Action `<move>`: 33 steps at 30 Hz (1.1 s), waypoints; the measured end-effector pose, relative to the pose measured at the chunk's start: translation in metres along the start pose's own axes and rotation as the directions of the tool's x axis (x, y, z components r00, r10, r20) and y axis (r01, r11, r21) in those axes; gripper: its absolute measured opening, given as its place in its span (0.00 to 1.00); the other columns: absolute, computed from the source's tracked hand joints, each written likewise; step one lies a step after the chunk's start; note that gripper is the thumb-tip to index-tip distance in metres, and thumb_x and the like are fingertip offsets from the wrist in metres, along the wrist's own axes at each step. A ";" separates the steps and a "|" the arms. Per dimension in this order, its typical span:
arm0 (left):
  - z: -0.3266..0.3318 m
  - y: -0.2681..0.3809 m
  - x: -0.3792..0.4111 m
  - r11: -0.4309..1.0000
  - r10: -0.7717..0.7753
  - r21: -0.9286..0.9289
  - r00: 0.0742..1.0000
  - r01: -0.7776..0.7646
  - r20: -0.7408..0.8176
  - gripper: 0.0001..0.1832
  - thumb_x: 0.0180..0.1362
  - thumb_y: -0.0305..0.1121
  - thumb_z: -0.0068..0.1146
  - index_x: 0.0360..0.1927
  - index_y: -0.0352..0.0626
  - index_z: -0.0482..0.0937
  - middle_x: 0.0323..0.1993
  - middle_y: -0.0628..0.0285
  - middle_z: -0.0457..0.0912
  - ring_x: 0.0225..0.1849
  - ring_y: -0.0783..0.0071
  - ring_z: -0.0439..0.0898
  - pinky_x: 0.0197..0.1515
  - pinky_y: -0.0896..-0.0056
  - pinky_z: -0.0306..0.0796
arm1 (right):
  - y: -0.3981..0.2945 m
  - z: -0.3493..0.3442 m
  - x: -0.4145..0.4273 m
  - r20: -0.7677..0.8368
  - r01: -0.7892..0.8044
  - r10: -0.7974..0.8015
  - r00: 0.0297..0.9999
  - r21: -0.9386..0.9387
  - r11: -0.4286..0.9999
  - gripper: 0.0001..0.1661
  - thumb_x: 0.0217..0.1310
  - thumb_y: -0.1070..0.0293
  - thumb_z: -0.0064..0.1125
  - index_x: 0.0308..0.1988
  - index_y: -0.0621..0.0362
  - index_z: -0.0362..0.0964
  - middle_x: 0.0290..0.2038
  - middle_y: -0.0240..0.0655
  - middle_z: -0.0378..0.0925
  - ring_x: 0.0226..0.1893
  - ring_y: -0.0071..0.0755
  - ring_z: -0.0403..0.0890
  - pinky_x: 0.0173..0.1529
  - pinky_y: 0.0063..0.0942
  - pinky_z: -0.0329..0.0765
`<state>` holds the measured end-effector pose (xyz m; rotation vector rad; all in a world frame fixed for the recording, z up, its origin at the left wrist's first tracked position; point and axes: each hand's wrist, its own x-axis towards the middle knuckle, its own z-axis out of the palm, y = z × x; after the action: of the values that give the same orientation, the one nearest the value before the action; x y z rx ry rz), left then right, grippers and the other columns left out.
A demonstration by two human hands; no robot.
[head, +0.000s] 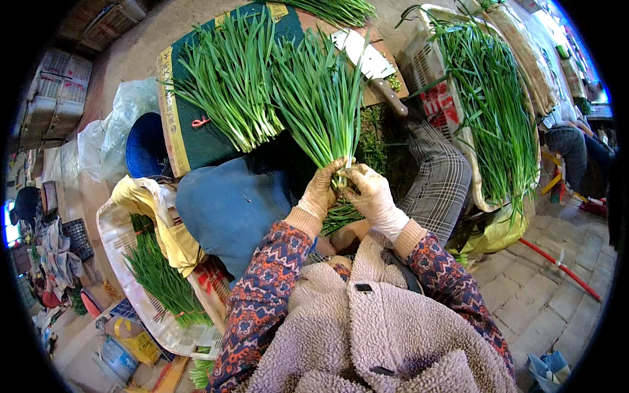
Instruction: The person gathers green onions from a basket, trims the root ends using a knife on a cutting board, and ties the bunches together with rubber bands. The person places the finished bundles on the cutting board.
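My left hand [318, 190], in a soiled pale glove, is wrapped around the base of a bunch of green garlic chives [322, 108]. The leaves fan out away from me over the work board's edge. At the same stem ends, the gloved fingers of my right hand [369, 193] pinch the pale stalks from the other side. Left of this bunch, a second pile of garlic chives [236, 78] lies on the green board [201, 142]. A broad cleaver [366, 56] with a wooden handle rests to the right of the held leaves.
White crates with chives stand on both sides, the right crate [479, 167] and the left crate [115, 260]. A blue bucket [147, 145] and clear plastic bags [130, 110] are left of the board. A red pole [560, 267] lies on the paving. Other people are in the background.
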<state>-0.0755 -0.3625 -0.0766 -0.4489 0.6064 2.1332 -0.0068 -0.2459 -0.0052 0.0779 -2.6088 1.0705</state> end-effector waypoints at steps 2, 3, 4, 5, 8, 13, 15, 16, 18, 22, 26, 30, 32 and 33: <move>0.001 0.000 0.000 1.000 0.005 -0.006 0.999 -0.005 0.041 0.13 0.51 0.31 0.64 0.40 0.38 0.79 0.34 0.60 0.81 0.34 0.69 0.80 0.40 0.69 0.77 | 0.004 -0.004 0.001 0.027 -0.005 0.005 1.000 -0.010 1.000 0.16 0.44 0.70 0.65 0.39 0.57 0.74 0.33 0.40 0.76 0.32 0.45 0.79 0.35 0.35 0.77; 0.000 0.000 0.000 1.000 0.003 0.020 1.000 -0.003 0.005 0.13 0.51 0.31 0.64 0.40 0.38 0.79 0.34 0.61 0.81 0.34 0.69 0.80 0.40 0.68 0.77 | 0.002 -0.005 -0.002 0.032 -0.010 0.010 0.999 -0.010 1.000 0.15 0.45 0.72 0.65 0.38 0.58 0.75 0.34 0.41 0.76 0.33 0.45 0.80 0.37 0.35 0.77; 0.000 0.000 0.000 0.999 -0.002 0.034 1.000 0.002 0.005 0.13 0.51 0.30 0.64 0.40 0.38 0.79 0.34 0.61 0.81 0.34 0.70 0.80 0.39 0.68 0.77 | 0.003 -0.005 -0.002 0.061 0.006 -0.005 0.998 -0.010 1.000 0.15 0.46 0.73 0.65 0.38 0.59 0.75 0.36 0.42 0.77 0.35 0.45 0.80 0.38 0.34 0.78; -0.001 0.000 0.000 1.000 0.011 0.021 0.998 -0.012 0.065 0.13 0.52 0.30 0.64 0.40 0.39 0.79 0.34 0.61 0.81 0.34 0.70 0.80 0.39 0.67 0.77 | 0.003 -0.004 -0.002 0.049 -0.020 0.020 0.999 0.001 1.000 0.14 0.46 0.73 0.64 0.38 0.59 0.75 0.36 0.42 0.77 0.35 0.45 0.80 0.38 0.34 0.78; -0.006 -0.001 0.000 0.997 -0.008 0.080 0.999 0.011 -0.032 0.16 0.50 0.33 0.66 0.41 0.37 0.78 0.37 0.60 0.81 0.37 0.70 0.80 0.42 0.70 0.76 | 0.004 -0.001 0.003 0.072 -0.068 0.064 0.995 0.044 0.997 0.14 0.48 0.72 0.64 0.38 0.58 0.76 0.38 0.43 0.77 0.35 0.46 0.80 0.39 0.34 0.78; -0.006 0.003 -0.003 0.999 0.007 0.035 0.998 -0.009 0.057 0.16 0.48 0.32 0.66 0.39 0.36 0.78 0.33 0.62 0.81 0.36 0.70 0.81 0.41 0.69 0.77 | -0.007 -0.020 0.005 0.147 -0.092 0.076 0.986 0.102 0.991 0.22 0.43 0.70 0.69 0.43 0.58 0.75 0.40 0.41 0.78 0.36 0.41 0.82 0.41 0.32 0.79; 0.002 0.007 -0.005 0.987 0.008 0.160 1.000 -0.005 -0.016 0.16 0.47 0.32 0.65 0.40 0.37 0.78 0.33 0.61 0.81 0.36 0.69 0.81 0.40 0.69 0.77 | -0.010 -0.032 0.001 0.133 -0.217 0.184 0.974 0.301 0.929 0.34 0.41 0.67 0.72 0.51 0.57 0.71 0.38 0.40 0.79 0.38 0.37 0.82 0.43 0.31 0.79; 0.007 0.007 -0.005 0.979 0.033 0.204 0.996 -0.017 -0.077 0.16 0.47 0.31 0.65 0.40 0.37 0.78 0.33 0.61 0.81 0.36 0.69 0.81 0.39 0.69 0.77 | -0.008 -0.034 0.000 0.158 -0.394 0.362 0.919 0.301 0.868 0.46 0.39 0.71 0.74 0.60 0.57 0.62 0.51 0.42 0.75 0.47 0.32 0.78 0.53 0.32 0.75; 0.019 -0.002 -0.006 0.891 0.152 0.444 0.984 -0.096 -0.092 0.17 0.47 0.29 0.65 0.42 0.38 0.78 0.36 0.60 0.81 0.38 0.69 0.80 0.42 0.70 0.75 | 0.000 -0.028 0.001 0.207 -0.581 0.556 0.805 0.464 0.668 0.63 0.40 0.69 0.75 0.68 0.53 0.41 0.55 0.45 0.70 0.52 0.36 0.74 0.59 0.33 0.68; 0.036 -0.026 -0.017 0.035 0.226 0.996 0.971 0.079 -0.085 0.45 0.36 0.45 0.71 0.56 0.34 0.64 0.47 0.44 0.77 0.49 0.49 0.77 0.52 0.61 0.70 | 0.033 0.017 0.016 0.295 -0.597 0.606 0.739 0.704 0.385 0.47 0.44 0.62 0.72 0.60 0.60 0.54 0.49 0.37 0.71 0.47 0.31 0.72 0.52 0.31 0.70; 0.046 -0.010 -0.029 -0.142 0.089 0.989 0.995 -0.033 0.046 0.65 0.35 0.56 0.69 0.66 0.32 0.39 0.45 0.36 0.75 0.47 0.43 0.76 0.49 0.59 0.72 | 0.040 0.020 0.016 0.355 -0.519 0.649 0.674 0.851 0.074 0.26 0.47 0.74 0.66 0.49 0.61 0.68 0.39 0.34 0.75 0.38 0.31 0.77 0.45 0.29 0.73; 0.060 0.040 -0.054 0.089 -0.117 0.957 0.952 -0.275 0.284 0.60 0.45 0.45 0.70 0.69 0.35 0.37 0.45 0.48 0.77 0.44 0.65 0.78 0.49 0.68 0.71 | 0.013 -0.017 0.030 0.477 -0.493 0.576 0.664 0.858 -0.142 0.21 0.48 0.71 0.64 0.45 0.60 0.70 0.36 0.36 0.78 0.32 0.30 0.80 0.36 0.30 0.80; 0.055 0.090 -0.066 0.257 0.000 0.905 0.936 -0.339 0.351 0.43 0.51 0.41 0.66 0.65 0.38 0.55 0.40 0.57 0.79 0.39 0.74 0.77 0.44 0.70 0.72 | -0.007 -0.029 0.052 0.446 -0.501 0.491 0.748 0.865 -0.022 0.24 0.49 0.68 0.65 0.47 0.61 0.69 0.38 0.37 0.78 0.34 0.30 0.80 0.35 0.30 0.82; 0.049 0.115 -0.072 0.223 0.221 0.860 0.883 -0.459 0.414 0.34 0.52 0.42 0.64 0.60 0.39 0.66 0.35 0.60 0.81 0.34 0.76 0.76 0.40 0.70 0.73 | -0.017 -0.027 0.072 0.377 -0.466 0.432 0.819 0.877 0.119 0.28 0.47 0.62 0.66 0.48 0.61 0.69 0.36 0.36 0.77 0.33 0.31 0.80 0.39 0.31 0.81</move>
<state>-0.1328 -0.4407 0.0301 0.6713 1.8345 1.7004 -0.0647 -0.2343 0.0465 -0.4904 -1.5034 2.7664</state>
